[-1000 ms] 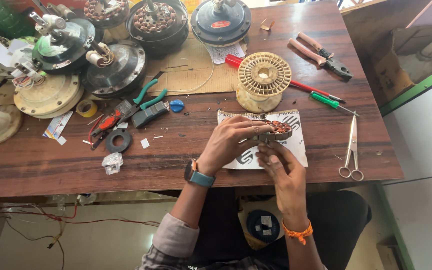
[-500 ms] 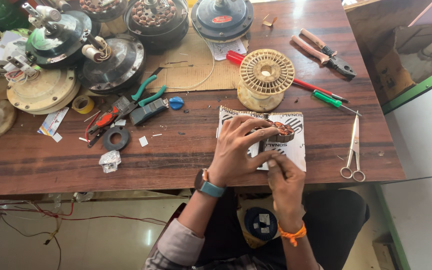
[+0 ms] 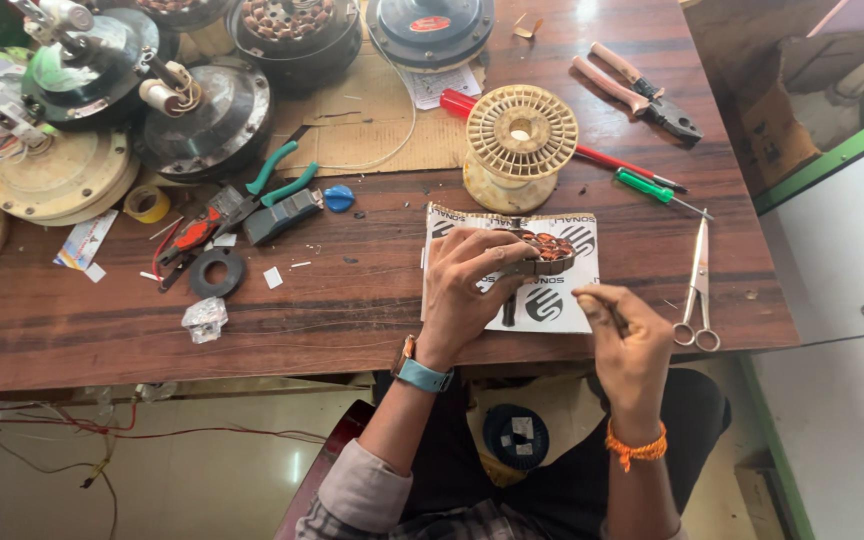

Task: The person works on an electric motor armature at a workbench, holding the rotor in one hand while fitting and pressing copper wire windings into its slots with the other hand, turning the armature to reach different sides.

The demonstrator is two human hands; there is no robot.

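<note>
Two hands working: left hand (image 3: 467,285) is gripping the copper-wound stator (image 3: 542,250) on the printed sheet (image 3: 562,300); right hand (image 3: 627,335), pinched closed, contents unclear, is hovering just right-below it.

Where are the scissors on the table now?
In the head view, the scissors lie on the right side of the wooden table, beside the printed paper and just beyond the right hand.

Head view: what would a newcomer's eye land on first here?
The left hand clasping a round copper-wound motor core on a printed paper sheet at the wooden bench's near edge, with the right hand pinched shut beside it. Behind sits a cream wire spool; opened fan motors crowd the far left.
</note>
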